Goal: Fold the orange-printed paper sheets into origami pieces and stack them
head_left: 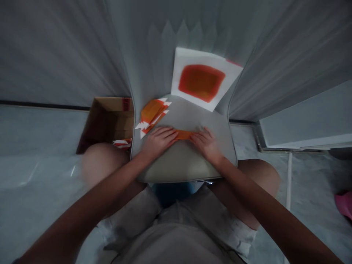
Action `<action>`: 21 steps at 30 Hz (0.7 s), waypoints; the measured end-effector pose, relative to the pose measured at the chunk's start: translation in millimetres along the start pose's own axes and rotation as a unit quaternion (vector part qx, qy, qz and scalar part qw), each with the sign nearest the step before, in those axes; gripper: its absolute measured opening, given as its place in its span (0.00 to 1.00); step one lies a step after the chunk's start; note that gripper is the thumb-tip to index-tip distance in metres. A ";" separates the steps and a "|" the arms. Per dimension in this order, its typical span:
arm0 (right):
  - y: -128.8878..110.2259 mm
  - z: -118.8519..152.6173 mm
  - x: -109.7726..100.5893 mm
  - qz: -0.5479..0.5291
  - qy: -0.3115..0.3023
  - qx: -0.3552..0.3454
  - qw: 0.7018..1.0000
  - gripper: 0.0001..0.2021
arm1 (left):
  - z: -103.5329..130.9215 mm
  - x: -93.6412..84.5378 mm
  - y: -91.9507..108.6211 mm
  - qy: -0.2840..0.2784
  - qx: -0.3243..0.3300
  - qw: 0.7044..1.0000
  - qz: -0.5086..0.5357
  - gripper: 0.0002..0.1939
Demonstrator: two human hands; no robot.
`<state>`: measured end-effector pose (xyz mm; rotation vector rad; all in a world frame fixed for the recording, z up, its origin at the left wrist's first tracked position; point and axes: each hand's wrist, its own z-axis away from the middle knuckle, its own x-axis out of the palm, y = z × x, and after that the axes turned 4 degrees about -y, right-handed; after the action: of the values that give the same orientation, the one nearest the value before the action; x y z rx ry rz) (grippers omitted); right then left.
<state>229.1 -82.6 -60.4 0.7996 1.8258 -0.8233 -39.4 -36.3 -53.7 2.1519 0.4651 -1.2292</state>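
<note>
A narrow strip of folded orange paper [183,134] lies across the grey padded chair seat in front of me. My left hand [161,139] is closed at its left end, fingers together and pressing on it. At the right end my right hand [205,143] has its fingers closed on the paper too, slightly blurred. The thumbs and the strip's ends are hidden under the fingers. Left of my left hand rests a pile of folded orange paper pieces [152,112] with white points. Behind the hands, a white sheet with an orange-red square [201,82] leans against the chair back.
The chair seat [184,167] stands between my knees. On the floor to the left is an open cardboard box [110,110], with red-and-white folded paper [122,143] inside. Grey curtain [55,51] hangs behind. Something pink [344,204] lies at the far right.
</note>
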 end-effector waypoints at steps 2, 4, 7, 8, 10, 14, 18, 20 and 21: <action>1.1 -0.6 -11.9 0.007 -0.004 -0.003 1.000 0.15 | -1.7 -7.6 6.0 -0.011 0.004 1.000 -0.004 0.13; 1.2 -1.2 -28.7 0.003 -0.014 -0.004 1.000 0.17 | -3.0 -18.3 12.4 -0.042 0.008 0.999 0.002 0.15; -1.0 -1.1 -56.6 -0.045 -0.033 -0.018 0.998 0.20 | -3.4 -38.8 21.4 -0.094 0.001 0.995 0.045 0.17; -2.4 -1.1 -64.9 -0.069 -0.037 -0.018 0.997 0.21 | -3.2 -46.3 24.2 -0.106 -0.014 0.992 0.071 0.17; -6.3 -1.9 -78.0 -0.124 -0.044 -0.001 0.991 0.21 | -3.3 -61.3 29.8 -0.139 -0.053 0.978 0.144 0.17; -16.8 -10.7 -91.0 -0.259 -0.116 0.042 0.958 0.19 | -6.1 -84.4 42.2 -0.266 -0.092 0.911 0.302 0.18; -25.2 -28.9 -98.9 -0.358 -0.199 0.062 0.910 0.15 | -12.8 -88.2 55.0 -0.307 -0.115 0.883 0.337 0.19; -24.4 -38.1 -102.2 -0.401 -0.224 0.074 0.885 0.13 | -17.0 -83.3 56.9 -0.298 -0.126 0.879 0.350 0.20; -22.3 -42.0 -102.7 -0.422 -0.226 0.086 0.874 0.13 | -19.3 -79.9 55.8 -0.293 -0.130 0.877 0.359 0.20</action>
<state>225.6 -78.4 52.6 -0.1635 1.6461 -1.5880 -35.7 -65.7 41.1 1.3957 -0.3869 -1.1926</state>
